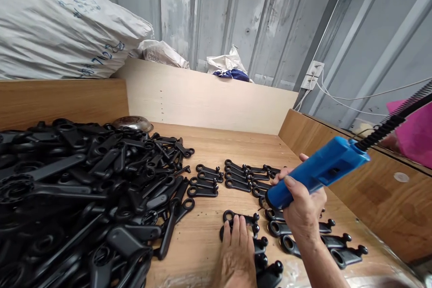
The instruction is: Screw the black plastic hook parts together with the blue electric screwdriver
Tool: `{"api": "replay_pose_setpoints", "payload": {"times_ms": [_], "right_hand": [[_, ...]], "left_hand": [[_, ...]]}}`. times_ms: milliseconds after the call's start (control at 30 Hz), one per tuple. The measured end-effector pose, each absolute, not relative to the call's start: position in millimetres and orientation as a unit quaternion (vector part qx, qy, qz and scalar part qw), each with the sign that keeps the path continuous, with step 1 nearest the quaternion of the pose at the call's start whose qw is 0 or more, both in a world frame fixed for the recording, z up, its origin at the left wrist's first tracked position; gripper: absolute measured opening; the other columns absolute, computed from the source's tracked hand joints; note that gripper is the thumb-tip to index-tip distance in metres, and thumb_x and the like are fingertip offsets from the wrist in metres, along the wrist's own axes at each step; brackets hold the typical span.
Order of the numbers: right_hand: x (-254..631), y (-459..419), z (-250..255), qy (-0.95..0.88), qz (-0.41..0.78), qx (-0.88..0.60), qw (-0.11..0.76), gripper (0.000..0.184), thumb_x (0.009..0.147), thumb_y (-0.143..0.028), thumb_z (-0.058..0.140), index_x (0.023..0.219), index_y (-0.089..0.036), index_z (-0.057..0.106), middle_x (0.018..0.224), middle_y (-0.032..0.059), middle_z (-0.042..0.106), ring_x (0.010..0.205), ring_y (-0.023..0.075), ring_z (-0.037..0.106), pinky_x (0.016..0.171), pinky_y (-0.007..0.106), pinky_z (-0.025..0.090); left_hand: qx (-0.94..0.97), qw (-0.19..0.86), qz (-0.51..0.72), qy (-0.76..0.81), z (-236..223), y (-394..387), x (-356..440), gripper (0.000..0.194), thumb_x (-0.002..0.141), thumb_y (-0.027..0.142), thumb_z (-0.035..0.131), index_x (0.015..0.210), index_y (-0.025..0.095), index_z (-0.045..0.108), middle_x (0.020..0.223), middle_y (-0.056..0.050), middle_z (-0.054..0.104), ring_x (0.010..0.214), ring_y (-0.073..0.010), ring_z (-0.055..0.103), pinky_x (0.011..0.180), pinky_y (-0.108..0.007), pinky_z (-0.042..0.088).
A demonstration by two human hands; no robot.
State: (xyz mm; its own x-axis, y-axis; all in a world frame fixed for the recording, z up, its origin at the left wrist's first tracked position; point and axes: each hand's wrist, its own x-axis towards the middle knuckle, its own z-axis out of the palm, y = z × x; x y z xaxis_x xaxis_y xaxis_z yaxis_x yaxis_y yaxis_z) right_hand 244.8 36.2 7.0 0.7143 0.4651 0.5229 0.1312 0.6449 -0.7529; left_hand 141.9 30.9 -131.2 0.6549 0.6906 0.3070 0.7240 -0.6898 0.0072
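Observation:
My right hand (304, 204) is closed round a blue electric tool (317, 171) with a black coiled cord (393, 121), its tip pointing down at a row of black plastic levers (305, 229). My left hand (238, 252) lies flat with fingers stretched out on black levers (251, 219) at the near edge of the wooden table (209, 148). More levers (236, 177) lie in neat rows just beyond both hands.
A big heap of black levers (77, 198) fills the table's left side, with a metal bowl (132, 123) behind it. Wooden boards (205, 99) wall in the table. Sacks (57, 22) rest on the back ledge. A wall socket (312, 75) sits at right.

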Motion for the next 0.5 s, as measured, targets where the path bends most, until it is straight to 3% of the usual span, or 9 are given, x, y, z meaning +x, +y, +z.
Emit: {"api": "replay_pose_setpoints", "payload": {"times_ms": [200,367,500], "right_hand": [[255.4,36.2,-3.0,-0.375,0.113,-0.413,0.822,0.062,0.059,-0.030,0.076,0.115,-0.017,0.052,0.063,-0.0019,0.062,0.052,0.0146,0.052,0.049,0.027,0.041],[256.2,41.1,-6.0,-0.381,0.125,-0.421,0.814,0.027,0.059,-0.031,0.076,0.073,-0.014,0.061,0.064,0.0008,0.061,0.053,0.0145,0.053,0.051,0.029,0.044],[254.3,40.7,-7.5,-0.389,0.141,-0.435,0.800,0.025,0.059,-0.032,0.076,0.068,-0.014,0.061,0.065,0.0009,0.060,0.053,0.0152,0.055,0.053,0.031,0.045]], "left_hand": [[-0.906,0.073,-0.147,-0.391,-131.1,29.9,139.7,0.033,0.091,0.022,0.038,0.119,0.017,0.056,0.127,-0.011,0.053,0.120,-0.0285,0.046,0.099,-0.046,0.041],[-0.907,0.107,-0.133,-0.385,-128.0,29.0,138.4,0.039,0.086,0.009,0.039,0.118,0.019,0.057,0.128,-0.010,0.051,0.120,-0.0299,0.046,0.098,-0.049,0.042],[-0.905,0.114,-0.138,-0.386,-124.2,27.1,138.1,0.040,0.085,0.008,0.037,0.118,0.017,0.058,0.127,-0.010,0.052,0.118,-0.0297,0.047,0.097,-0.048,0.043]]}}
